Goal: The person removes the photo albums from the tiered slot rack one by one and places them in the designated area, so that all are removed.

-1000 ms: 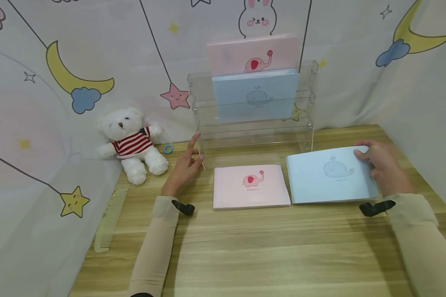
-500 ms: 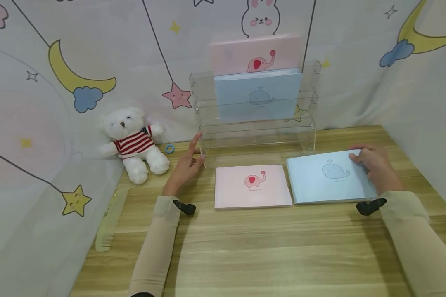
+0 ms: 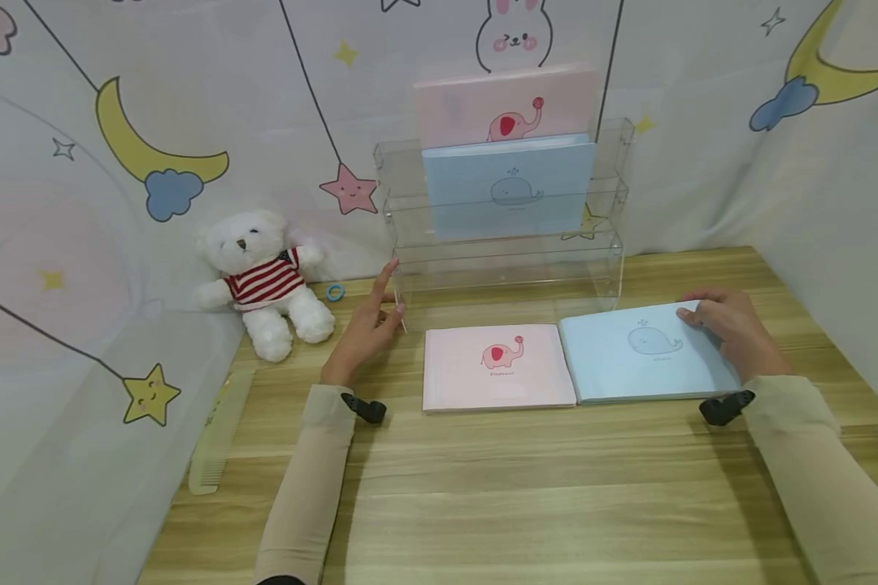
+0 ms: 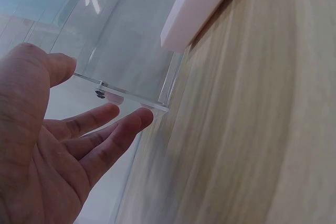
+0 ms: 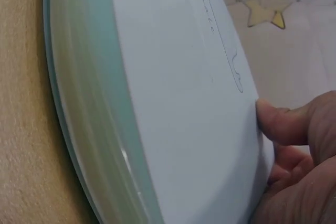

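My right hand (image 3: 733,329) pinches the right edge of a thin blue book (image 3: 629,370) with a whale on its cover, thumb on top. In the right wrist view, that book (image 5: 173,129) shows a clear glossy strip along its edge. Its left edge meets a pink elephant book (image 3: 497,386) lying flat on the table. My left hand (image 3: 366,329) touches the left side of a clear tiered rack (image 3: 505,268). In the left wrist view, the fingers (image 4: 113,142) lie extended by the rack's side panel (image 4: 131,97), curled round nothing.
Another blue whale book (image 3: 505,215) stands in the rack's middle tier, a pink elephant book (image 3: 461,114) behind it. To the left are a white teddy bear (image 3: 267,284), a blue ring (image 3: 335,292) and a comb (image 3: 219,435). A patterned curtain (image 3: 263,73) hangs behind.
My right hand has shifted left and lowered the blue book, closing the gap to the pink book. The left hand stays at the rack's side.
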Demonstrator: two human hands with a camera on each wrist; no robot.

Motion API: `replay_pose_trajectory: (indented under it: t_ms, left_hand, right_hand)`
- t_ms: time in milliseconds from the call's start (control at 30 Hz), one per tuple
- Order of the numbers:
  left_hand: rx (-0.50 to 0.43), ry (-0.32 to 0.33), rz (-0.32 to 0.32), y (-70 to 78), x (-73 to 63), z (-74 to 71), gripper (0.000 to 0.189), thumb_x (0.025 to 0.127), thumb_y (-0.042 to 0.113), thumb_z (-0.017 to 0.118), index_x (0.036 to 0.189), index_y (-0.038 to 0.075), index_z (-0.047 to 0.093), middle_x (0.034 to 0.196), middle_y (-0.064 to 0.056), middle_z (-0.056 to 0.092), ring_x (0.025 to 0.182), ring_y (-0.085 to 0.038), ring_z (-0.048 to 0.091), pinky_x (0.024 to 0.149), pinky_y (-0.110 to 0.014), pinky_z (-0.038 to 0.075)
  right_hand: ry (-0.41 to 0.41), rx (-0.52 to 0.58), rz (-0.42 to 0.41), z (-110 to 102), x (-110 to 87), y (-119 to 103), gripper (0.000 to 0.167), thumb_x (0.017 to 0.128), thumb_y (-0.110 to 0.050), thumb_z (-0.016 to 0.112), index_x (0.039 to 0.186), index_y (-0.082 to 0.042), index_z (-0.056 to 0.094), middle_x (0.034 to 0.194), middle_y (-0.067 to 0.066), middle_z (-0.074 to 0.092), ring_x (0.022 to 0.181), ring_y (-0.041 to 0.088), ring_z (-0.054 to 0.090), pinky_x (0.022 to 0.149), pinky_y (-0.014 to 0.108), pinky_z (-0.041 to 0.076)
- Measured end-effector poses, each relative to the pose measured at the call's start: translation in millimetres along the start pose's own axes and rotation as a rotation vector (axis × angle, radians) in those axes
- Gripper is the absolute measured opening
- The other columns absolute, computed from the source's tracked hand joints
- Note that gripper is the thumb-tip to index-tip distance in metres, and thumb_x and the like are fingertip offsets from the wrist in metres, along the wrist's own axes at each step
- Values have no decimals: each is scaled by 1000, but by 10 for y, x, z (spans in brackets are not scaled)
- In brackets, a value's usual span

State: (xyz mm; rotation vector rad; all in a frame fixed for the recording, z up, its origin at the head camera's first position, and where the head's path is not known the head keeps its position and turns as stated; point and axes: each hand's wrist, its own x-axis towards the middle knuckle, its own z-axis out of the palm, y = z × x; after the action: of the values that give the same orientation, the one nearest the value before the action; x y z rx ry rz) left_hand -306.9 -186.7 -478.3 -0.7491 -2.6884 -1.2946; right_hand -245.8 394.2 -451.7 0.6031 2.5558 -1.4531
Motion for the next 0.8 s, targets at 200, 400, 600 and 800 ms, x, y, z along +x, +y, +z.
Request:
replay_pose_trajectory:
  t_ms: [200,400,600,800]
  left_hand:
    - [-2,-3,-12,-14,2,-2,78,113,25,52,172,45,7,144,-29,65,94,-36,81,93,-58,60]
    - [1,-4,-16,-12,-5,-2,78,113,26,52,172,48,5,144,-27,65,95,-35,81,94,-58,59]
    - [10,-5,-12,-14,-6,-3,79,113,23,52,172,46,5,145,-27,65,95,-35,81,94,-58,59]
    - [4,-6,-21,-6,-2,-4,80,113,24,53,172,48,5,145,-28,65,97,-37,80,96,-59,59]
  right_hand:
    - [17,-2,16,37,2,-22,36,100,-15,68,134,-5,65,158,22,41,126,34,41,91,37,37]
    - [-15,-35,21,17,-9,-25,58,101,-19,68,154,-3,51,168,24,37,136,37,39,96,39,37]
    - [9,11,12,25,11,-77,70,104,-25,67,167,-9,39,174,21,34,154,40,35,121,54,34]
    - [-48,64,-101,16,-73,-214,84,103,-51,69,171,-20,31,176,15,32,162,43,27,131,66,20]
